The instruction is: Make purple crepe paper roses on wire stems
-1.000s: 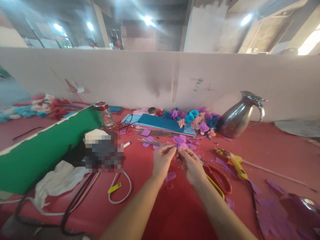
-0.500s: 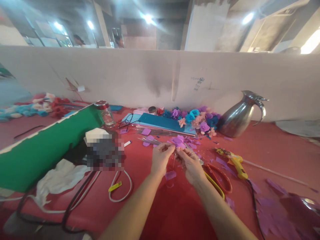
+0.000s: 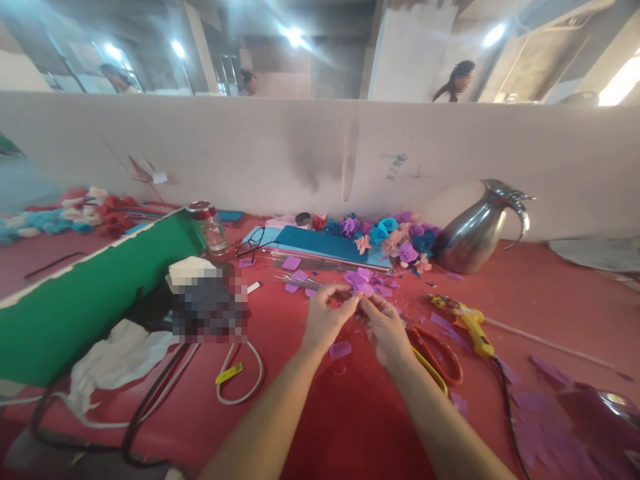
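A purple crepe-paper flower [image 3: 360, 281] is pinched at its base between my two hands over the red table. My left hand [image 3: 325, 317] closes thumb and forefinger on it from the left. From the right, my right hand [image 3: 385, 330] presses its fingertips against the same spot. The flower's underside is mostly hidden by my fingers. Beside my right wrist lie scissors [image 3: 453, 357] with red and yellow handles, their blades out of sight. A loose purple paper piece [image 3: 340, 349] rests below my hands.
A yellow glue gun [image 3: 475, 330] lies right, near a steel jug [image 3: 473, 233]. Finished paper flowers [image 3: 385, 230] pile up behind blue sheets [image 3: 325, 244]. At left stand a green board [image 3: 100, 293] and glass jar [image 3: 214, 237], with cables [image 3: 261, 367]. People show beyond the partition [image 3: 240, 147].
My fingertips have come closer together under the flower, and the thin stem seen hanging below it is hidden. A person's head has appeared beyond the partition at right.
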{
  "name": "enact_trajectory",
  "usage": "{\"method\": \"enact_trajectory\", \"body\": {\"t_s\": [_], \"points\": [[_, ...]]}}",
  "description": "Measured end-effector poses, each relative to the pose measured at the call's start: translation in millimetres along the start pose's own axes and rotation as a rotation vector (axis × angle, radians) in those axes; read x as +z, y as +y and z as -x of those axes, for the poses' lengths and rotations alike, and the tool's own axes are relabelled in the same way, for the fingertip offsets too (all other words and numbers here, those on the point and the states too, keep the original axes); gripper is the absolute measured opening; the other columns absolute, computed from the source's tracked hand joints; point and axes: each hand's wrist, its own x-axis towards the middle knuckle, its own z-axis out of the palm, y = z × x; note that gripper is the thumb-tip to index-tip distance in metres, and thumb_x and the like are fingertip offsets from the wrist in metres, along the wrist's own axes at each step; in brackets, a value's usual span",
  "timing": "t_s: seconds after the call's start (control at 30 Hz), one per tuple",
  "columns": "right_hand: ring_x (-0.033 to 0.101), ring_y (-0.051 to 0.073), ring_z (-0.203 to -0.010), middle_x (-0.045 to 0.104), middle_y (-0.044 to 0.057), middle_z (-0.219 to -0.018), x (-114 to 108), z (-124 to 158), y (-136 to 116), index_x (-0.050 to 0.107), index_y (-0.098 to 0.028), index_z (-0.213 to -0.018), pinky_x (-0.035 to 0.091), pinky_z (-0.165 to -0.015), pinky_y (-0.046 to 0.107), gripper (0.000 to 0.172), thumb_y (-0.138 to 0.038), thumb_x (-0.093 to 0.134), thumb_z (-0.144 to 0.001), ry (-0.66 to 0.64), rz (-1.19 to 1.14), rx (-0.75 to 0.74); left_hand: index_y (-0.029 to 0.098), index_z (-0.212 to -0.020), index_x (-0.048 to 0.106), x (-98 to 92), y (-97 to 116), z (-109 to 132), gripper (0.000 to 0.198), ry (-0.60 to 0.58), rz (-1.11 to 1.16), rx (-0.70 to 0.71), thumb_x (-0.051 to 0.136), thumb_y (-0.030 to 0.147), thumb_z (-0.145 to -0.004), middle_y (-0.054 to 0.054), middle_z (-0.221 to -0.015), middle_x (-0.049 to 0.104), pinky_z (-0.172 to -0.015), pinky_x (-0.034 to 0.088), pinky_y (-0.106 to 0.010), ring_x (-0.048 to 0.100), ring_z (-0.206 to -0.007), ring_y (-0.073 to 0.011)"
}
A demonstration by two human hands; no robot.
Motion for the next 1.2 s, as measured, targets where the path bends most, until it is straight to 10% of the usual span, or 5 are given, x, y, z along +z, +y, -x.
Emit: {"method": "enact_trajectory", "body": {"t_s": [0.3, 0.57, 1.0, 1.2], "points": [[0.051, 0.012, -0.063, 0.062, -0.001, -0.066, 1, 2, 1, 0.068, -0.018, -0.072, 0.039, -0.064, 0.025, 0.021, -0.039, 0.071, -0.070, -0.008, 0.207, -0.068, 0.018, -0.063, 0.067, -2.3, -5, -2, 0.006, 0.070, 0.060, 0.030, 0.064, 0.022, -0.066, -0.001, -0.065, 0.066, -0.070, 0.043, -0.027, 0.059, -0.068, -0.0157], [0.053, 0.013, -0.063, 0.063, 0.000, -0.068, 3, 2, -2, 0.068, -0.018, -0.075, 0.041, -0.064, 0.026, 0.021, -0.039, 0.068, -0.072, -0.009, 0.248, -0.111, 0.017, -0.064, 0.072, -4.6, -4, -6, 0.008, -0.076, 0.477, -0.253, 0.070, 0.024, -0.061, -0.002, -0.065, 0.067, -0.073, 0.043, -0.029, 0.059, -0.068, -0.0158], [0.060, 0.021, -0.083, 0.067, 0.006, -0.086, 5, 13, -11, 0.069, -0.023, -0.083, 0.045, -0.075, 0.031, 0.015, -0.022, 0.054, -0.082, -0.007, 0.730, -0.639, 0.019, -0.078, 0.076, -9.9, -30, -13, 0.015, -0.255, 0.558, -0.048, 0.075, 0.025, -0.065, -0.003, -0.084, 0.072, -0.089, 0.043, -0.035, 0.061, -0.088, -0.0211], [0.054, 0.016, -0.070, 0.060, 0.002, -0.071, 6, 17, -24, 0.064, -0.020, -0.069, 0.041, -0.066, 0.027, 0.019, -0.021, 0.049, -0.080, -0.096, 0.474, -0.466, 0.020, -0.074, 0.074, -10.1, -29, -13, 0.017, -0.243, 0.575, -0.088, 0.078, 0.032, -0.062, -0.002, -0.075, 0.070, -0.081, 0.046, -0.031, 0.060, -0.079, -0.0178]]}}
